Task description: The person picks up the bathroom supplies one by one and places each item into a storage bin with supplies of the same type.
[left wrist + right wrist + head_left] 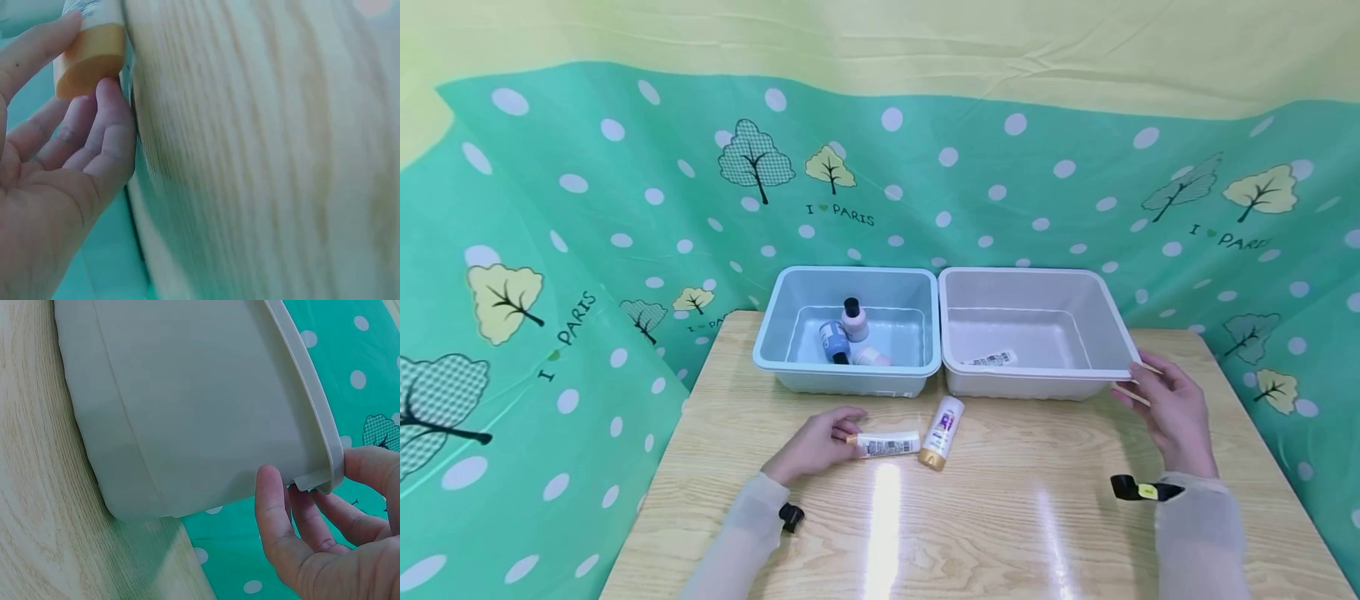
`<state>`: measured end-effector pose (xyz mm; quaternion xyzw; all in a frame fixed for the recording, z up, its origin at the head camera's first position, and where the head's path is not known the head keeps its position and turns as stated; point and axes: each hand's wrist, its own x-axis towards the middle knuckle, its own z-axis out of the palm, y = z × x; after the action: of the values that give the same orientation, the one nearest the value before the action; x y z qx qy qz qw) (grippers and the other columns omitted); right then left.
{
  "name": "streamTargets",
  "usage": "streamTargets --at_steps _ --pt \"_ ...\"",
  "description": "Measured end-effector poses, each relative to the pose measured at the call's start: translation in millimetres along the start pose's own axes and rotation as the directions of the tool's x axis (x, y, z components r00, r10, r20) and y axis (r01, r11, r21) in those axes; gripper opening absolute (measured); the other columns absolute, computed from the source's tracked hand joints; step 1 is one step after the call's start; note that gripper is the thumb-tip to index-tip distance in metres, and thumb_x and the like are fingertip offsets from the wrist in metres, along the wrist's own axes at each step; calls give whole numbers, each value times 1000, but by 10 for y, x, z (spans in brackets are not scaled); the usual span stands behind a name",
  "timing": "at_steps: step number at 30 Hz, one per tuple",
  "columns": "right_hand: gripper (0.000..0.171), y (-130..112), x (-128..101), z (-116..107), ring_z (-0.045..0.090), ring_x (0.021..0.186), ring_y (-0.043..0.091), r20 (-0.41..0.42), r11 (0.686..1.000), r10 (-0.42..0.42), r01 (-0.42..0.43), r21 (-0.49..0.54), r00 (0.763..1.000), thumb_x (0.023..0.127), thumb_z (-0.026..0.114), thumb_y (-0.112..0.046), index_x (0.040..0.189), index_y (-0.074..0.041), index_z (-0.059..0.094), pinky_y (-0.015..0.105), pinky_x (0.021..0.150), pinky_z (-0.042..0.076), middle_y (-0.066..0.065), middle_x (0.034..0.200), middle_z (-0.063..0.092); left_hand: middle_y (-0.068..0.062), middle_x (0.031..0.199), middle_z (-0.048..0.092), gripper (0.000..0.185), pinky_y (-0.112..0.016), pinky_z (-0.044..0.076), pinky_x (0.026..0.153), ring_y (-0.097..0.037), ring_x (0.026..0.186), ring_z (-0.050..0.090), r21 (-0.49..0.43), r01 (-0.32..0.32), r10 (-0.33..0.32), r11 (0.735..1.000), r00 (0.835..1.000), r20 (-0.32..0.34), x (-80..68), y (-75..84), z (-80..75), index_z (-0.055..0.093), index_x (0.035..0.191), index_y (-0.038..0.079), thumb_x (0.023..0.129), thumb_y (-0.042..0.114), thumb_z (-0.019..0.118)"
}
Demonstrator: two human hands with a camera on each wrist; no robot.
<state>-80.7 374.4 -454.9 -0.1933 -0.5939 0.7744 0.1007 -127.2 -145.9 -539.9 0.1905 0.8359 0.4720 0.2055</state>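
Counter [1000, 517]: light wood, carrying both bins at its far edge and two loose containers nearer to me, between my hands

White bin [1105, 329]: just ahead of my right hand; inside I can see only one small labelled item lying on the floor of it, so I judge this bin barely started

Blue bin [790, 333]: ahead of my left hand and a little to its right, side by side with the white bin; a few small bottles lie in it, one with a black cap, one blue

My right hand [1172, 412]: at the near right corner of the white bin, fingers loosely bent with the tips under the rim and the thumb beside it; the right wrist view shows the fingertips [312, 503] hooked beneath the lip, so I hold the bin's corner

My left hand [816, 446]: down on the counter, thumb and fingers pinching the capped end of the white tube

White tube [887, 444]: lying flat, its orange cap in my left fingers, the body pointing away toward my right hand

Gold-capped bottle [942, 432]: lying just past the tube's far end, untouched by either hand

Progress: as I judge it, several pieces are already binned, the tube is in hand but not lifted, and the gold-capped bottle is left on the counter
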Motion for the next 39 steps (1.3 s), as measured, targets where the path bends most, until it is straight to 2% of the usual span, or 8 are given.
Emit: streamTargets --at_steps 4,10,14,21,24,25,31,39 --pt "53 -8 1 2 71 87 15 2 1000 5 -5 15 1000 92 75 -15 140 -5 55 35 77 58 4 114 62 -1 106 67 51 -28 56 80 -18 93 64 -61 18 -20 998 1000 -19 -10 9 -8 64 129 5 84 17 83" --pt "51 -2 -2 5 71 87 15 -2 1000 7 -7 17 1000 91 75 -16 138 -6 57 36 78 58 3 113 62 -6 119 68 46 -29 55 85 -16 98 63 45 -28 26 999 999 29 -37 55 -1 66 128 4 85 13 80" --pt "56 -9 -1 7 70 88 14 -12 1000 18 -18 -8 1000 91 75 -18 141 -6 54 35 78 58 3 116 59 -5 118 68 49 -29 54 84 -14 96 62 66 -47 45 997 998 36 -44 47 23 65 129 3 84 12 81" --pt "58 -10 -16 12 70 88 14 -4 1000 22 -22 -15 1000 92 75 -19 143 -6 51 33 78 58 4 117 58 -7 108 69 46 -28 58 76 -18 89 67 -141 18 -19 990 1000 -6 -57 14 67 66 124 0 82 13 83" --pt "58 -8 -19 13 70 89 14 -2 1000 19 -19 -20 1000 92 75 -19 143 -5 51 33 78 58 4 118 57 -8 101 69 44 -29 58 75 -19 87 68 -264 60 -66 963 998 -12 -58 9 88 66 120 0 82 12 83" --pt "58 -7 -18 12 70 89 14 -2 1000 18 -18 -20 1000 92 75 -19 144 -5 51 33 78 58 4 118 57 -9 99 69 44 -31 59 76 -21 87 68 -328 73 -79 942 997 -4 -58 12 95 65 120 -1 82 9 83" --pt "57 -4 -8 9 70 88 14 -11 1000 22 -22 -14 1000 92 74 -18 143 -5 51 33 78 58 4 119 57 -17 96 66 47 -43 57 87 -32 95 69 -626 128 -112 769 992 65 -68 110 93 55 129 -10 87 -1 76" --pt "58 -7 -4 13 70 90 16 -19 999 26 -27 -19 999 92 75 -18 143 -6 51 34 79 58 5 118 58 -16 94 66 53 -53 52 92 -33 96 69 -654 107 -74 749 994 77 -72 479 45 54 132 -9 86 3 78"
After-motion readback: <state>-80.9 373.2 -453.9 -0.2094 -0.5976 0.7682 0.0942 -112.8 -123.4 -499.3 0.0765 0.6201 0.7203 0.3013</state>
